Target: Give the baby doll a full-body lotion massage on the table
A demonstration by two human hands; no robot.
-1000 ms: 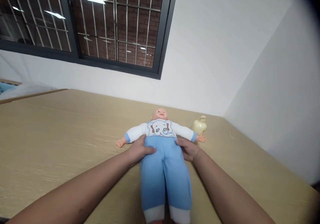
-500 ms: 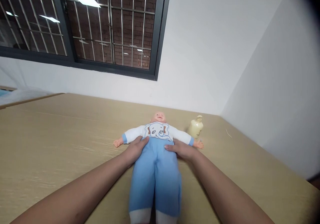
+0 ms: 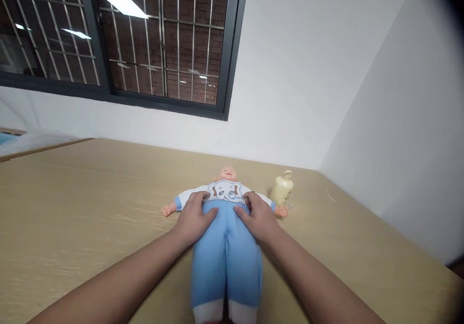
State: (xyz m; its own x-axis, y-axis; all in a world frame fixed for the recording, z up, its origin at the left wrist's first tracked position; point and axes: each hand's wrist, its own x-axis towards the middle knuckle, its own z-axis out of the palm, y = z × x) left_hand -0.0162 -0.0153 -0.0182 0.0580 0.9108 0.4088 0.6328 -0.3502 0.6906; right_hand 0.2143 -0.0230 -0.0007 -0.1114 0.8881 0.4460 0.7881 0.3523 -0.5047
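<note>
A baby doll point(image 3: 226, 237) lies on its back with its head away from me and its arms spread. It wears blue trousers with white cuffs and a white top with an elephant face on the chest. My left hand point(image 3: 195, 215) is curled on the left side of the doll's waist, thumb over the front of the trousers. On the opposite side, my right hand point(image 3: 259, 214) curls the same way, its fingertips by the elephant's edge. How tightly the fingers pinch the cloth is hard to see.
A pale yellow pump bottle point(image 3: 282, 189) stands on the table point(image 3: 90, 208) beside the doll's hand on the right. A thin pale strip point(image 3: 330, 196) lies farther right. White walls point(image 3: 290, 63) and a barred window point(image 3: 163, 39) rise behind the table.
My fingers have come up from the doll's sides onto the front of its waist, near the elephant. The doll's arms have shifted slightly, and the view has tilted a little.
</note>
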